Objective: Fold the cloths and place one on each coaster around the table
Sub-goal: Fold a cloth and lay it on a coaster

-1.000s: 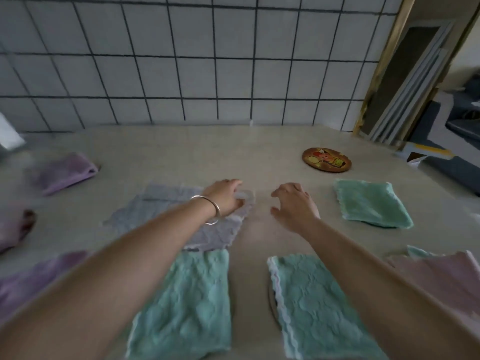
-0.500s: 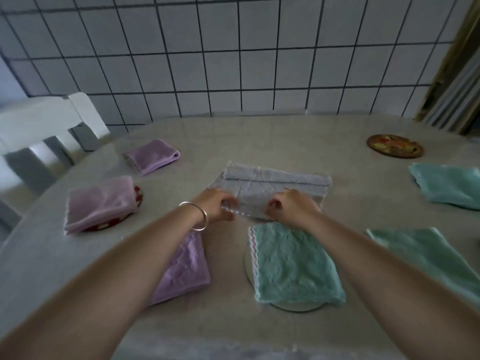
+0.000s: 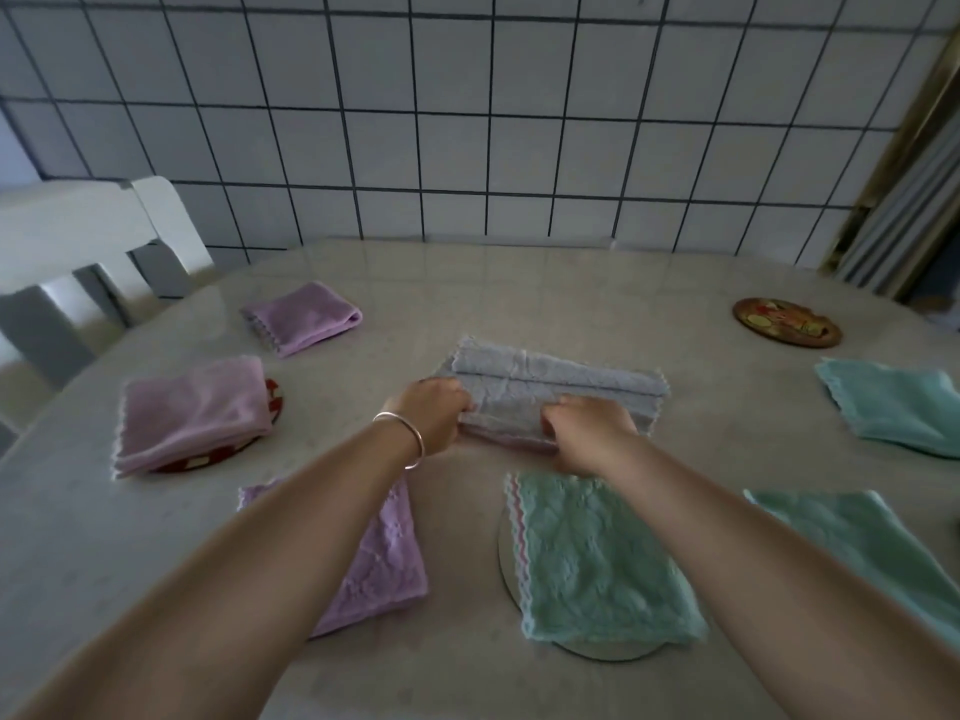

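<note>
- I had only one view, a wide-angle camera worn on the person's head.
- It looked forward and down over the bench (image 3: 545, 298), toward the tiled wall (image 3: 467, 122) behind it.
- It sat close: both forearms ran up from the bottom corners and filled much of the lower frame.
- Straight lines bowed near the edges.

Fingertips of left hand (image 3: 435, 414) and right hand (image 3: 587, 436) hidden under grey cloth (image 3: 561, 389). Red coaster (image 3: 272, 402) mostly covered by pink cloth (image 3: 195, 413). Chair (image 3: 78, 236) cut off left. Teal cloth (image 3: 904, 405) cut off right.
</note>
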